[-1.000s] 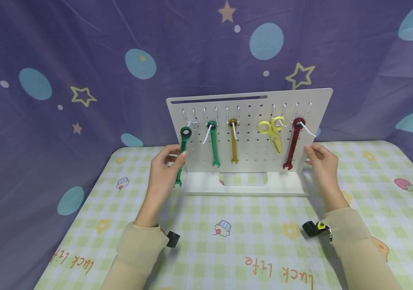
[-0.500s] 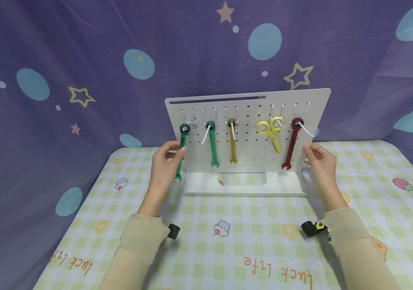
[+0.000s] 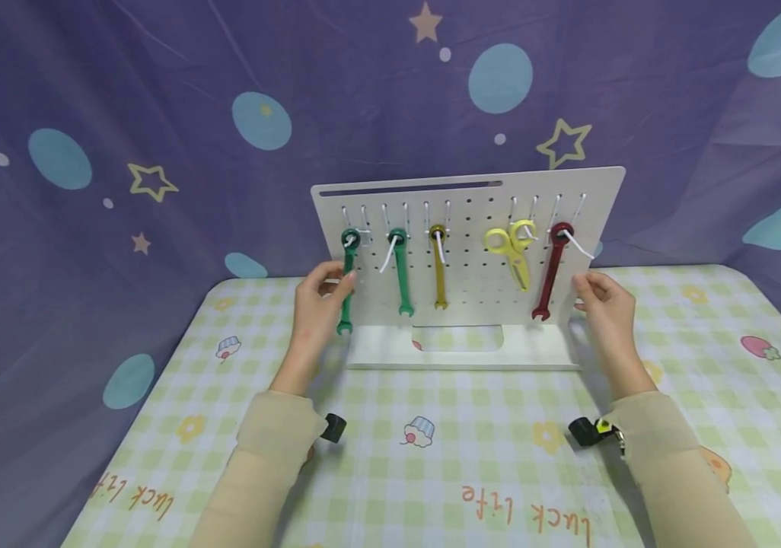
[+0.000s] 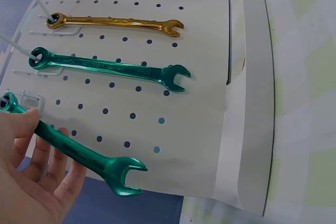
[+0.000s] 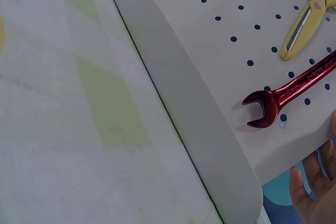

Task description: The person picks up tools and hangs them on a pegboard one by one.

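My left hand [image 3: 315, 312] pinches a green combination wrench [image 4: 79, 150] at the left side of a white pegboard [image 3: 479, 304]. The wrench's ring end is at the leftmost white hook [image 4: 32, 98], and in the left wrist view the hook's tip shows in the ring. Its open end hangs downward. At the opposite side, my right hand [image 3: 607, 312] holds the pegboard's right edge, thumb in front and fingers partly hidden behind. Nearest to it hangs a red wrench [image 3: 551, 274].
On other hooks hang a second green wrench [image 3: 402, 278], a gold wrench [image 3: 440, 278] and yellow scissors [image 3: 515, 247]. The hooks stick out toward me. The board stands on a checkered tablecloth [image 3: 390, 487], with a purple curtain [image 3: 377, 91] behind.
My left hand has moved up and slightly right, bringing the green wrench's ring from in front of and below the leftmost hook onto its tip. The right hand stays on the board's edge.
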A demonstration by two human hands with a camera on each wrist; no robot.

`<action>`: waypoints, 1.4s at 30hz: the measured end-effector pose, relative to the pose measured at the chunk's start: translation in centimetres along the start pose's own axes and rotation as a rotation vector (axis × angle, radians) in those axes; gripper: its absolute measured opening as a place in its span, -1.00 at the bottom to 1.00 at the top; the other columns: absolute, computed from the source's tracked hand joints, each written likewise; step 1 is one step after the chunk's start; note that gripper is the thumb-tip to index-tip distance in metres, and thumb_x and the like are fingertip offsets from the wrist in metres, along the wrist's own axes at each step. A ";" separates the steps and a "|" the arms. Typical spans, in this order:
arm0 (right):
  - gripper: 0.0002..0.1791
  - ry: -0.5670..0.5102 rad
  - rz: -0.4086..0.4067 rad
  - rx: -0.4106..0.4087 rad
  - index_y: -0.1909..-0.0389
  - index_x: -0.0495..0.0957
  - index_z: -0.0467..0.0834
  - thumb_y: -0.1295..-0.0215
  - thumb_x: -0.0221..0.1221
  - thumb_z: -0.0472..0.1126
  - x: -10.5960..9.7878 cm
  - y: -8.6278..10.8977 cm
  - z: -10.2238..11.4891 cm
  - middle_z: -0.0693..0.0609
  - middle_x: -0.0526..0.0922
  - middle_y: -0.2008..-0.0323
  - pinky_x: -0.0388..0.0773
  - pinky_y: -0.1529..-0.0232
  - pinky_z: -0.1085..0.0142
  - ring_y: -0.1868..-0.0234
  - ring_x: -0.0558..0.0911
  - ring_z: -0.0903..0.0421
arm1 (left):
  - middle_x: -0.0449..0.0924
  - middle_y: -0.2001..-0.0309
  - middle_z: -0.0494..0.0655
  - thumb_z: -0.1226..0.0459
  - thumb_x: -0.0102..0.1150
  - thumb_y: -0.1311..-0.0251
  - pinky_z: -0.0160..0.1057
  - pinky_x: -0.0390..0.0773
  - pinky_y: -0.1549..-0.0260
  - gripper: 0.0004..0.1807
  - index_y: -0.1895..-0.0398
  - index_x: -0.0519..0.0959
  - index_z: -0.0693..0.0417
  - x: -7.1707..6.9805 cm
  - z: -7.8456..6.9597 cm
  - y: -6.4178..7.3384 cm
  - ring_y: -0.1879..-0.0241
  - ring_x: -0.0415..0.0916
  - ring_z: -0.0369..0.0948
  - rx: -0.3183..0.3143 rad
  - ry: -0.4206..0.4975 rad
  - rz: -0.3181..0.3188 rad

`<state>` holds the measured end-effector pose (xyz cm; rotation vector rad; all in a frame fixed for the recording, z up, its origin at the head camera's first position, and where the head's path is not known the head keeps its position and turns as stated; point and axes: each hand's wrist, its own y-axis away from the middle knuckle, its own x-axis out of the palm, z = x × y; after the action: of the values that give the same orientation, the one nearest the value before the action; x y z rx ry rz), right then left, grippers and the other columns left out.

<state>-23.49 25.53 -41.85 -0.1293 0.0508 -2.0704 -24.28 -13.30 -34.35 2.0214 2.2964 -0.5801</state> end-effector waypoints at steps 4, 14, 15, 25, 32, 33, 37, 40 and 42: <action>-0.89 0.016 0.006 -0.004 0.24 0.60 -0.09 -0.34 0.28 -0.14 0.0 0.1 0.1 0.29 0.71 0.33 0.57 0.31 0.55 0.29 0.61 0.36 | 0.57 0.12 0.01 0.26 0.22 -0.35 -0.33 0.49 0.27 -0.74 -0.01 0.59 0.22 0.2 0.1 -0.1 0.26 0.51 -0.19 -0.015 0.013 0.017; -0.95 0.008 -0.003 -0.020 0.29 0.61 -0.09 -0.36 0.25 -0.20 -0.1 0.0 0.1 0.35 0.66 0.42 0.57 0.34 0.56 0.32 0.60 0.36 | 0.56 0.19 -0.03 0.30 0.23 -0.34 -0.37 0.53 0.31 -0.74 0.00 0.57 0.26 1.0 0.3 -0.5 0.31 0.53 -0.25 -0.040 0.050 0.028; -0.95 0.009 -0.003 -0.021 0.28 0.62 -0.09 -0.36 0.25 -0.20 -0.1 0.0 0.1 0.35 0.66 0.43 0.57 0.34 0.56 0.32 0.60 0.36 | 0.57 0.18 -0.02 0.29 0.23 -0.34 -0.35 0.55 0.29 -0.74 -0.01 0.57 0.26 1.1 0.3 -0.6 0.30 0.54 -0.24 -0.044 0.050 0.030; -0.92 0.015 -0.001 -0.012 0.25 0.60 -0.08 -0.35 0.27 -0.17 0.2 0.2 0.1 0.31 0.68 0.38 0.57 0.32 0.55 0.30 0.60 0.35 | 0.61 0.07 0.11 0.13 0.17 -0.39 -0.22 0.57 0.11 -0.62 -0.06 0.57 0.25 1.2 2.6 -0.8 0.14 0.51 -0.17 -0.074 -0.060 0.077; -0.88 0.025 0.003 -0.023 0.23 0.60 -0.12 -0.35 0.28 -0.15 0.3 0.3 0.0 0.29 0.69 0.37 0.56 0.33 0.56 0.30 0.59 0.36 | 0.61 0.05 0.11 0.15 0.19 -0.38 -0.23 0.52 0.09 -0.66 -0.03 0.59 0.24 0.7 4.2 -0.2 0.07 0.52 -0.10 -0.061 -0.082 0.098; -0.89 0.018 0.002 -0.026 0.24 0.60 -0.12 -0.35 0.27 -0.16 0.3 0.3 0.1 0.30 0.68 0.39 0.56 0.34 0.57 0.30 0.59 0.36 | 0.61 0.03 0.10 0.15 0.18 -0.39 -0.20 0.52 0.06 -0.66 -0.04 0.59 0.23 0.6 4.3 -0.1 0.05 0.52 -0.08 -0.057 -0.088 0.099; -0.94 -0.007 0.001 -0.025 0.28 0.62 -0.06 -0.34 0.29 -0.17 0.3 0.4 0.0 0.31 0.68 0.41 0.56 0.34 0.57 0.31 0.60 0.35 | 0.61 -0.02 0.12 0.23 0.19 -0.38 -0.14 0.49 0.00 -0.70 -0.04 0.59 0.24 0.2 4.9 0.5 0.01 0.52 -0.02 -0.038 -0.100 0.083; -0.94 0.006 0.006 -0.023 0.29 0.62 -0.04 -0.34 0.28 -0.15 0.2 0.5 0.1 0.32 0.68 0.39 0.56 0.32 0.56 0.29 0.59 0.34 | 0.60 -0.04 0.14 0.27 0.20 -0.37 -0.16 0.51 0.00 -0.71 -0.06 0.59 0.25 -0.3 5.3 1.2 -0.01 0.52 0.02 -0.042 -0.098 0.069; -0.94 0.010 0.010 -0.020 0.29 0.62 -0.03 -0.34 0.28 -0.14 0.2 0.5 0.2 0.33 0.67 0.39 0.56 0.31 0.56 0.27 0.59 0.33 | 0.60 -0.03 0.14 0.27 0.19 -0.37 -0.15 0.52 0.01 -0.71 -0.07 0.59 0.23 -0.6 5.2 1.7 -0.01 0.53 0.01 -0.049 -0.105 0.065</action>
<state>-23.14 25.12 -41.72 -0.1302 0.0784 -2.0607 -23.73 -15.28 -39.47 1.9853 2.1560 -0.6044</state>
